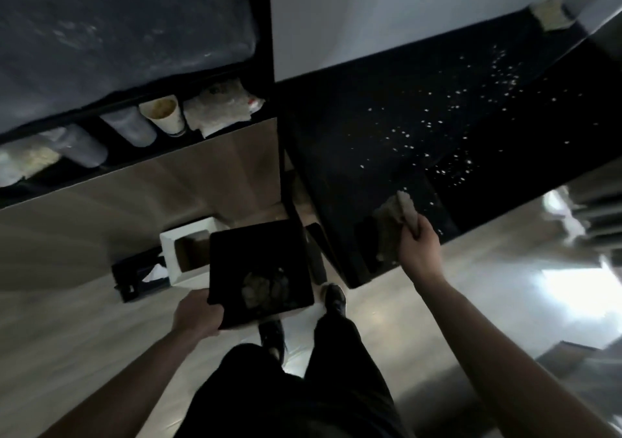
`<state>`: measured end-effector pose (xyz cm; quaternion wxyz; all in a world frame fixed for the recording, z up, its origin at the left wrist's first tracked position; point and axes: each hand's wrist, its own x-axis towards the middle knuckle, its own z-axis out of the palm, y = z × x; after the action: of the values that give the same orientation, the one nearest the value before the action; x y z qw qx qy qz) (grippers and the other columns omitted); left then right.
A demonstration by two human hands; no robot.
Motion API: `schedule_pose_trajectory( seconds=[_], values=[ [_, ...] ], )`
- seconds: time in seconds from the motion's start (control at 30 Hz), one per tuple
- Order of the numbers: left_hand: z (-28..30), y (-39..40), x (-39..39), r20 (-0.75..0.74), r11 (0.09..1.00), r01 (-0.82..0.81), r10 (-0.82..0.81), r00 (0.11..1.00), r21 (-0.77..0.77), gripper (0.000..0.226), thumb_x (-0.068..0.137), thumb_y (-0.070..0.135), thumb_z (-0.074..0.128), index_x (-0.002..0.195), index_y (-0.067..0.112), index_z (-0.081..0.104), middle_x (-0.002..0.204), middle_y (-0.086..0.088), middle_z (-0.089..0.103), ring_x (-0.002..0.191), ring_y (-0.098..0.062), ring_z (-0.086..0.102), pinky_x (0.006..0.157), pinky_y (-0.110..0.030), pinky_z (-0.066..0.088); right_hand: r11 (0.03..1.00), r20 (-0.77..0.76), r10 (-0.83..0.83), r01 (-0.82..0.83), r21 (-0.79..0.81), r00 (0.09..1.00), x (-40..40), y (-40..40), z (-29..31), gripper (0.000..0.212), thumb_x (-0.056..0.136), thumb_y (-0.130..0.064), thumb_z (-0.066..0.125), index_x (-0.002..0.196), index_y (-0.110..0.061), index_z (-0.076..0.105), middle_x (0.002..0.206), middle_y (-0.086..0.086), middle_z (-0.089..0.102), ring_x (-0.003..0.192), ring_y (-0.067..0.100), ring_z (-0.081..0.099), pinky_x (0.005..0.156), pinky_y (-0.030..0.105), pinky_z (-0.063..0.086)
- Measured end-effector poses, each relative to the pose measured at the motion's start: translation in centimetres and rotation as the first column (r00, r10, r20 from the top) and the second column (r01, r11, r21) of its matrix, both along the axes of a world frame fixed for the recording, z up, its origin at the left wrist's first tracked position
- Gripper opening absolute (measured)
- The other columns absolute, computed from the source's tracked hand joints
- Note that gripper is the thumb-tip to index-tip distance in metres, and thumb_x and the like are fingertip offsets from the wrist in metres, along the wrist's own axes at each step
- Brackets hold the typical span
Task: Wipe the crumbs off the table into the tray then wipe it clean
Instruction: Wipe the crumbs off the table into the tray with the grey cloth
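So you're standing at the bench corner w/ both arms out. Nearest: your left hand (198, 314) holds the black tray (261, 274) by its near-left edge, fingers (215, 309) curled over the rim, tray below bench level and off to the left of it, apart from the edge. Something pale & lumpy sits in the tray; can't tell if it's crumbs, a wad, or just a reflection.

Your right hand (419, 252) is closed on a crumpled cloth (405, 207), fingers wrapped round it, cloth resting at the bench's near edge. Beyond it the crumbs (447, 134) lie scattered across the dark bench (336, 141), thickest toward the far right, nearly all of them unswept.

Looks like step 1, sweeping, barely begun. Next move prob. needs the tray brought up tight under the bench edge beside the cloth, then long pulls from the far side toward you; tray's too far left now to catch anything.

Hard to read: whole shot is motion-blurred & dim, the bench's right end runs out of view, and dark-on-dark hides any fine dust. Far left, a shelf w/ a paper cup (163, 114) & wrappers, blurry.
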<state>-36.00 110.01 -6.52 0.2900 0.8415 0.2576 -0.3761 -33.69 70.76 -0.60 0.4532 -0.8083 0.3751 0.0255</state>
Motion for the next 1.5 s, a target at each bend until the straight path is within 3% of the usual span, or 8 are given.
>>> schedule_pose_trajectory(
  seconds=[0.13,0.27,0.37,0.5,0.77,0.93,1.3,1.5],
  values=[
    [3.0,-0.7,-1.4,0.077,0.998,0.043,-0.047,0.996,0.053,0.021,0.08,0.007,0.053,0.082,0.024,0.066,0.066,-0.003,0.071,0.058,-0.024,0.07,0.052,-0.03,0.053,0.971,0.046,0.191,-0.181,-0.158,0.981,0.8,-2.9,-1.0,0.045,0.102,-0.016,0.05,0.144,-0.03,0.053,0.133,-0.004,0.066,0.12,0.016,0.061,0.103,0.036,0.048],
    [5.1,-2.6,-2.0,0.13,0.994,0.048,-0.061,0.99,0.097,0.027,0.075,0.008,0.055,0.088,0.027,0.07,0.066,0.002,0.071,0.063,-0.022,0.068,0.055,-0.029,0.049,0.834,-0.218,0.491,-0.527,-0.161,0.843,1.8,-2.7,-3.4,0.055,0.099,-0.02,0.057,0.153,-0.022,0.047,0.16,0.007,0.046,0.15,0.03,0.039,0.122,0.047,0.035],
    [6.2,-4.6,-2.6,0.147,0.99,0.028,-0.048,0.988,0.136,0.03,0.074,0.006,0.056,0.091,0.026,0.07,0.068,0.004,0.068,0.066,-0.021,0.064,0.055,-0.029,0.044,0.81,-0.198,0.57,-0.585,-0.027,0.798,1.0,-0.2,-3.2,0.055,0.101,-0.037,0.062,0.153,-0.023,0.049,0.147,0.003,0.06,0.137,0.023,0.056,0.112,0.038,0.047],
    [7.1,-6.9,-3.7,0.14,0.992,-0.039,0.022,0.99,0.122,0.028,0.071,0.005,0.055,0.081,0.026,0.07,0.061,0.002,0.069,0.064,-0.022,0.068,0.054,-0.029,0.048,0.689,-0.202,0.693,-0.553,0.468,0.692,-0.3,3.5,-2.0,0.064,0.093,-0.056,0.068,0.149,-0.029,0.053,0.131,-0.007,0.067,0.124,0.013,0.064,0.103,0.03,0.052],
    [7.9,-7.8,-5.4,0.155,0.992,-0.021,0.002,0.988,0.124,0.017,0.07,0.026,0.054,0.077,0.028,0.069,0.062,0.005,0.07,0.064,-0.018,0.067,0.058,-0.029,0.051,0.616,-0.281,0.786,-0.73,0.296,0.55,-0.4,4.2,-2.3,0.069,0.084,-0.017,0.05,0.151,-0.035,0.048,0.12,0.008,0.071,0.108,0.03,0.07,0.092,0.042,0.06],
    [5.8,-5.6,-3.7,-0.04,0.941,-0.304,0.301,0.953,-0.148,0.017,0.079,0.014,0.063,0.089,0.005,0.074,0.077,-0.016,0.072,0.067,-0.033,0.07,0.069,-0.05,0.06,0.606,-0.251,0.795,-0.728,0.319,0.552,-1.6,3.7,-2.5,0.061,0.085,-0.009,0.052,0.143,-0.028,0.059,0.119,0.004,0.074,0.11,0.021,0.069,0.088,0.028,0.056],
    [2.4,-5.8,-2.8,-0.067,0.999,0.039,-0.038,0.997,0.026,0.012,0.088,0.01,0.056,0.076,0.01,0.057,0.086,-0.015,0.065,0.096,-0.039,0.067,0.057,-0.03,0.037,0.71,-0.242,0.682,-0.544,0.448,0.691,-4.5,4.2,-4.2,0.065,0.082,-0.034,0.068,0.145,-0.043,0.053,0.127,-0.006,0.071,0.113,0.019,0.069,0.1,0.038,0.057],
    [0.9,-7.8,-5.4,-0.1,0.993,-0.119,0.121,0.988,0.024,0.014,0.087,0.005,0.054,0.088,-0.002,0.066,0.089,-0.022,0.07,0.091,-0.042,0.068,0.062,-0.03,0.04,0.736,-0.173,0.646,-0.667,-0.121,0.744,0.0,-4.6,-6.0,0.071,0.098,-0.044,0.061,0.161,-0.026,0.032,0.163,0.006,0.04,0.151,0.027,0.035,0.121,0.044,0.035]
  ],
)
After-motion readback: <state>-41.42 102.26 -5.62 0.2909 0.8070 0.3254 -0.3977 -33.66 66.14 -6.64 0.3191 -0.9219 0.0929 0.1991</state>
